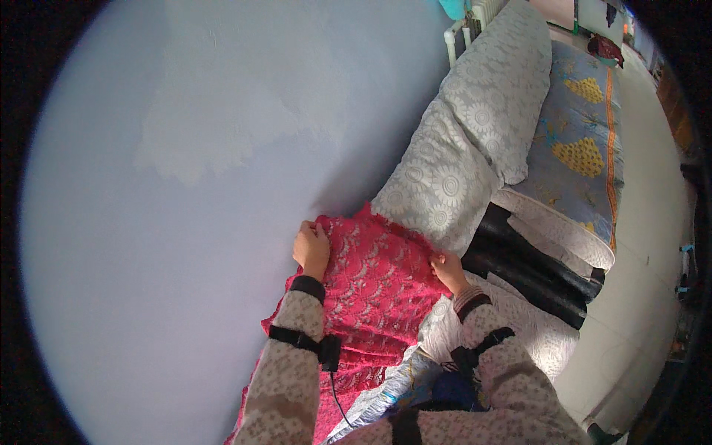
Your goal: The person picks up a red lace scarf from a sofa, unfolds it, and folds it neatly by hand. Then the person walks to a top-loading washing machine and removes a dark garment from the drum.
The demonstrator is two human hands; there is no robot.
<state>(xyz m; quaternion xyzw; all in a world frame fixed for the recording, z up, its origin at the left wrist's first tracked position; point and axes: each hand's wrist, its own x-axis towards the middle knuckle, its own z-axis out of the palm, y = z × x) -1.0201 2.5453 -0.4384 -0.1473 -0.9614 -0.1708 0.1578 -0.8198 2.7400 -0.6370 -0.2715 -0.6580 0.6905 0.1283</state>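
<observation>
A red lace cover drapes over the near end of a long cushion back that runs along the wall. My left hand grips its far left corner, close against the wall. At its far right edge my right hand pinches the lace between thumb and fingers. Farther on, a pale sofa cover patterned with round flowers lies over the back, partly hidden by the lace. Below my arms the lace hangs in folds towards my body.
To the right lies a seat cushion with a blue cover and yellow motifs. Black sofa upholstery shows in a gap before it. A wall rises on the left, with a white radiator at the far end. Pale floor borders the sofa.
</observation>
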